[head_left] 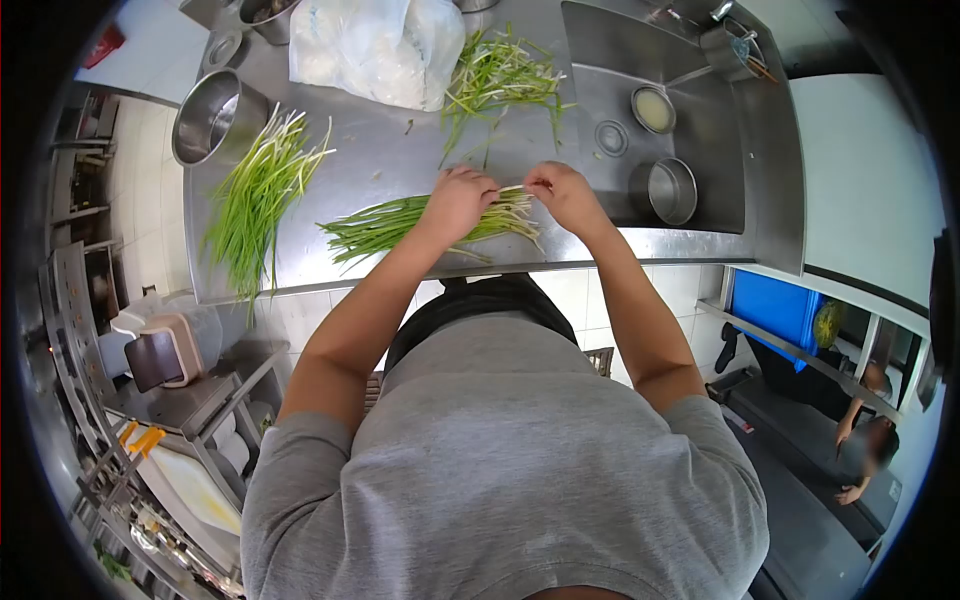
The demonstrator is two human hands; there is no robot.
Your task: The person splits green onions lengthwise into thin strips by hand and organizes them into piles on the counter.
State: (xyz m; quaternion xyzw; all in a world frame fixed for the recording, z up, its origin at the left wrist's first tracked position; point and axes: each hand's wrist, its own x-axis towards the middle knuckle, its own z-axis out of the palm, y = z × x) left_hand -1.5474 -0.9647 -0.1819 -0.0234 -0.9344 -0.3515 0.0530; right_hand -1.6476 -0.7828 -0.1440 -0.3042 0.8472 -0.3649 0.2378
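Green onions (385, 225) lie in a loose bunch along the front of the steel counter, green tops to the left and pale root ends to the right. My left hand (462, 203) rests over the bunch near its pale ends, with its fingers curled around some stalks. Just to the right, my right hand (562, 195) pinches at the tip of a pale root end. A second pile of green onions (255, 195) lies at the left, its tops hanging over the counter's edge. Behind my hands is a scattered heap of green onion scraps (505, 75).
A steel pot (212, 120) stands at the counter's left edge. A full white plastic bag (375, 50) sits at the back. The sink (690, 140) on the right holds a steel pot (672, 192) and a small bowl (653, 110). Another person (870, 440) is far right.
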